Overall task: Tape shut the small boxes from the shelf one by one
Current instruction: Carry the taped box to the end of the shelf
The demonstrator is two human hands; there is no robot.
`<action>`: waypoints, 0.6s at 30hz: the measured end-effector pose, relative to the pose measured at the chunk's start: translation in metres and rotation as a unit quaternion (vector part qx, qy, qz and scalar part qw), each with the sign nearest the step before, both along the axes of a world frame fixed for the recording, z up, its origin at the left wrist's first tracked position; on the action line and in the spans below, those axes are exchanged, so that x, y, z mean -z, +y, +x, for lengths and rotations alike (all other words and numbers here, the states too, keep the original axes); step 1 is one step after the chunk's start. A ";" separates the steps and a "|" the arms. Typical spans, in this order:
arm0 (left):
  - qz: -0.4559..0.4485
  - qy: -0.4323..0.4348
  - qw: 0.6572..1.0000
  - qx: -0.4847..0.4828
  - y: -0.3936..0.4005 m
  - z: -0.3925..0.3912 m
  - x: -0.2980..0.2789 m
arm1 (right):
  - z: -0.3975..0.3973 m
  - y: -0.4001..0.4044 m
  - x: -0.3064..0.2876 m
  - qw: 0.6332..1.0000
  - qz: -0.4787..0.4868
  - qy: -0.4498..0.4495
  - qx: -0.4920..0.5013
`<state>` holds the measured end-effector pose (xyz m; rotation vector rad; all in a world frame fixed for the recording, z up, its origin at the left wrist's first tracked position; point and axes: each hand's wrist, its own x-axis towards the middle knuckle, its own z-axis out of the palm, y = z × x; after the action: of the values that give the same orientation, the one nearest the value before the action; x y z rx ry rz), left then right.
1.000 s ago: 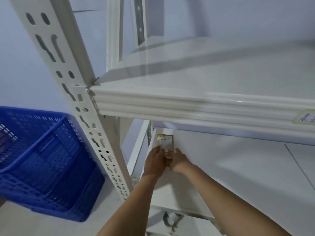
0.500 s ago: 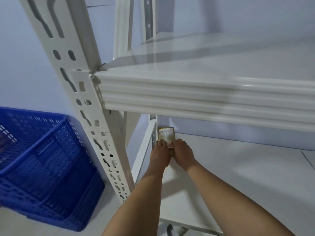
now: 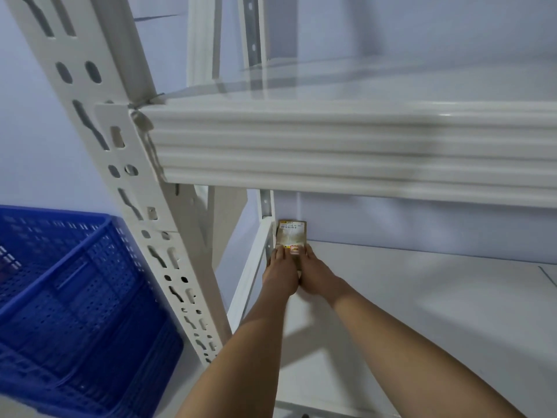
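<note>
Small box [image 3: 291, 236] at back-left corner of lower shelf [image 3: 422, 297], left hand [image 3: 280, 274] and right hand [image 3: 316, 276] grasping its sides; likely light, stiff cardboard, best held by sides.

White shelf [image 3: 422, 297] carries one small box [image 3: 291, 236] (back-left corner).

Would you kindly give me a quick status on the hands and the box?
Left hand and right hand both on small box. Box at back left corner of lower shelf. Upper shelf overhangs; nothing blocking.
</note>
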<state>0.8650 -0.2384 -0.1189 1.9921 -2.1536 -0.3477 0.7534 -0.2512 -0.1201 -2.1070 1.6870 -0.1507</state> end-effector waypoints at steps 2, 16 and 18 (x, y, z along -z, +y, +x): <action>0.019 0.004 1.000 0.007 -0.004 -0.001 -0.001 | -0.001 -0.008 -0.004 1.000 0.017 0.020 -0.001; 0.020 -0.001 0.999 0.039 0.029 -0.056 -0.041 | -0.079 0.031 -0.054 0.992 -0.028 0.052 0.109; 0.042 -0.001 0.997 0.070 0.040 -0.090 -0.050 | -0.115 0.053 -0.066 0.986 -0.025 0.080 0.144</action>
<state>0.7752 -0.1987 -0.0688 1.8869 -2.3226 -0.4647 0.6388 -0.1987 -0.0543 -1.9422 2.0996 -0.1140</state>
